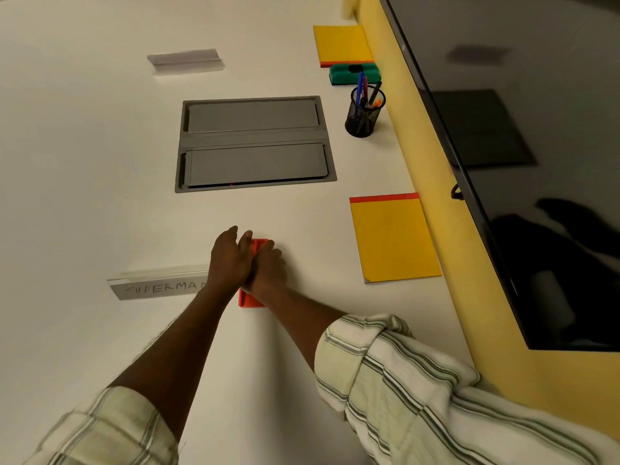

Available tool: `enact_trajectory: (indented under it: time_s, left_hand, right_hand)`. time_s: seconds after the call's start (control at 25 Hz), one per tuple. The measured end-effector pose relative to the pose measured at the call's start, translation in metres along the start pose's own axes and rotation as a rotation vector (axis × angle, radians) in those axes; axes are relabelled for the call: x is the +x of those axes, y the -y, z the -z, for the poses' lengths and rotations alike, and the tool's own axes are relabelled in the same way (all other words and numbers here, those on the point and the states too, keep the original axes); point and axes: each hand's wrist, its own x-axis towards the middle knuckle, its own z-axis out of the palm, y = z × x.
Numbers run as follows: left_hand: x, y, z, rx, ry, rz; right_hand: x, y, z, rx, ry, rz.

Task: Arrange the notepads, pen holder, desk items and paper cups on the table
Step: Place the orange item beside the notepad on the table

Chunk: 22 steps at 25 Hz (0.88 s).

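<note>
- Both hands meet over an orange-red box point(250, 298) lying on the white counter point(84, 162), near its front middle.
- The left hand point(228, 260) lies across the box's left side, fingers together and stretched forward; whether its grip closes on the box I cannot tell.
- The right hand point(268, 268) sits on the box's right side, knuckles up and fingers curled down over it; its grip on the box cannot be made out either.
- Only the box's far corner and near end show past the hands.
- A clear name stand point(157, 283) with handwritten letters sits just left of the hands, its right end hidden behind the left wrist.
- A yellow notepad point(392, 239) with a red top strip lies flat to the right, near the yellow wall.
- A second yellow notepad point(342, 43) lies further back, with a green whiteboard eraser point(354, 73) just in front of it.
- A black mesh pen holder point(364, 112) with pens stands upright between eraser and near notepad.
- A grey cable hatch point(255, 142) is set into the counter's middle.
- Another clear stand point(186, 60) sits at the back left.
</note>
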Motion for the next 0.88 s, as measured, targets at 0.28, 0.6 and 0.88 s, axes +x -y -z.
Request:
enact_trajectory:
  time_s: [0.28,0.6,0.88]
  left_hand:
    - [0.022,-0.019,-0.002,-0.070,-0.074,-0.023]
    - [0.035,-0.054,-0.026,-0.050,0.042,-0.086]
    - [0.049,-0.074,-0.050,-0.018,0.103,-0.150]
  right_hand:
    - [0.036,0.005,0.049,0.151,-0.130,-0.028]
    - [0.119,-0.009,0.168,-0.081,-0.289,0.018]
    - [0.172,-0.047,0.220,-0.275,-0.379,0.028]
